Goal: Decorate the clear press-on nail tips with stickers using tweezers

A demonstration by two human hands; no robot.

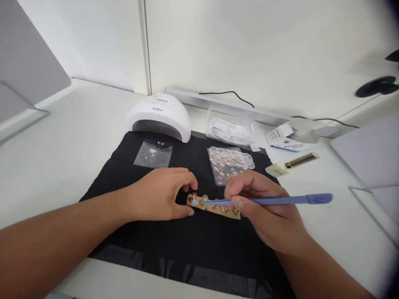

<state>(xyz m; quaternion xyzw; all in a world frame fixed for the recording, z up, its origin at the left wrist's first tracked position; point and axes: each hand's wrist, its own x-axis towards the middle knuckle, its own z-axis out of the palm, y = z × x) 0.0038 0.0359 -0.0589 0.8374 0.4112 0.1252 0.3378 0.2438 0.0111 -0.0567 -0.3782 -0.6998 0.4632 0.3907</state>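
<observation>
My right hand (pixel 264 207) pinches blue tweezers (pixel 277 201) between thumb and fingers. Their thin tip reaches left to a pale blue piece on a clear nail tip (pixel 194 199), at the left end of a gold-brown display strip (pixel 213 208). Several clear nail tips stand along this strip, some with small metallic pieces on them. My left hand (pixel 165 193) curves around the strip's left end, index finger above and thumb below, with a gap between them. Whether the thumb touches the strip I cannot tell.
Behind my hands, a black cloth (pixel 149 241) carries a clear bag (pixel 154 153) and a sheet of small decorations (pixel 220 166). A white nail lamp (pixel 160 110), a clear box of packets (pixel 230 126), an open carton (pixel 286 137) and a polish bottle (pixel 289 164) stand around it.
</observation>
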